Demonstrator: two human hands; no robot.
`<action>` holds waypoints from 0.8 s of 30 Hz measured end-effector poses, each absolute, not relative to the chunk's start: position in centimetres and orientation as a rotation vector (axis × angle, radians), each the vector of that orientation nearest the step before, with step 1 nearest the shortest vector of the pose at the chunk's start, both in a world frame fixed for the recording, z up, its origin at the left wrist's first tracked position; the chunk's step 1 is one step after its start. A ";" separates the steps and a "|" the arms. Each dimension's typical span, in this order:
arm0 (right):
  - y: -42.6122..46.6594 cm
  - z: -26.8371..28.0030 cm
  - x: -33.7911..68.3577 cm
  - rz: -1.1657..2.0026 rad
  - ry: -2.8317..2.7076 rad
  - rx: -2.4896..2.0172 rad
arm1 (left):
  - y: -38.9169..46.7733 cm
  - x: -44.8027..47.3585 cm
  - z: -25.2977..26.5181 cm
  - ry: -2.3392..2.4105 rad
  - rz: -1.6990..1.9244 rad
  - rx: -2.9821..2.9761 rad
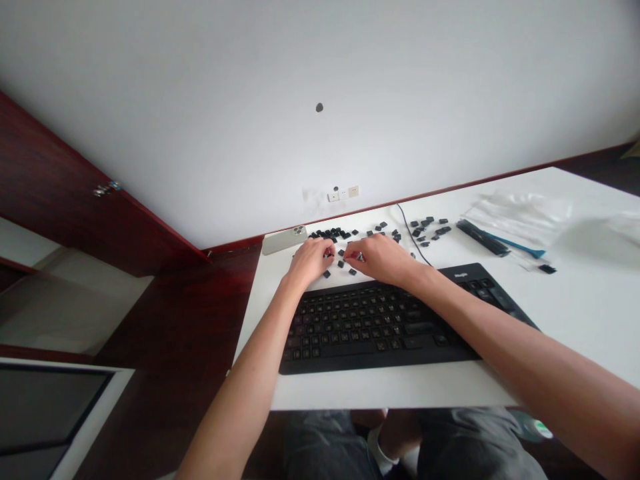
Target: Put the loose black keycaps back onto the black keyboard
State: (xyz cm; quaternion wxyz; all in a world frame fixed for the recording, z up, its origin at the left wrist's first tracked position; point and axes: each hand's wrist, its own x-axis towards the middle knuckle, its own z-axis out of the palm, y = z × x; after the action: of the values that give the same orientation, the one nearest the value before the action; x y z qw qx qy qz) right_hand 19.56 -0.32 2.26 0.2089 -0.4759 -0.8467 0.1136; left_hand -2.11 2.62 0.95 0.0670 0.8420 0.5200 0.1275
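Note:
Beyond the black keyboard, loose black keycaps are scattered over the white table. My left hand is over their left part, fingers curled in and closed, with a small dark keycap showing at the fingertips. Facing it across a small gap, my right hand has its thumb and fingers bent together among the keycaps. What those fingers hold, if anything, is too small to make out. My right forearm crosses above the keyboard's right part and hides some of its keys.
A phone lies at the table's back left corner. Rightward are a black strip-like item, a blue tool, a small black brush-like piece and clear plastic bags. A cable runs back from the keyboard toward the wall.

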 end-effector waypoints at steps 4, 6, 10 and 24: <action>-0.4 2.2 19.5 0.317 -2.353 -1.321 | 2.7 -2.2 1.0 1.568 0.383 2.547; -0.4 2.2 19.5 0.318 -2.352 -1.325 | 2.8 -2.2 1.0 1.562 0.352 2.558; -0.4 2.3 19.5 0.318 -2.359 -1.330 | 2.8 -2.2 1.0 1.560 0.349 2.566; -0.4 2.3 19.6 0.298 -2.372 -1.338 | 2.8 -2.4 0.9 1.480 0.456 2.456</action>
State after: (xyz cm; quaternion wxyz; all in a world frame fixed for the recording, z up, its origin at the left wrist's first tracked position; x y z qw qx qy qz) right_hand 19.56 -0.35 2.34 0.1995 -0.4787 -0.8483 0.1066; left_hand -2.45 2.84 0.88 0.1185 0.8399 0.5061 0.1559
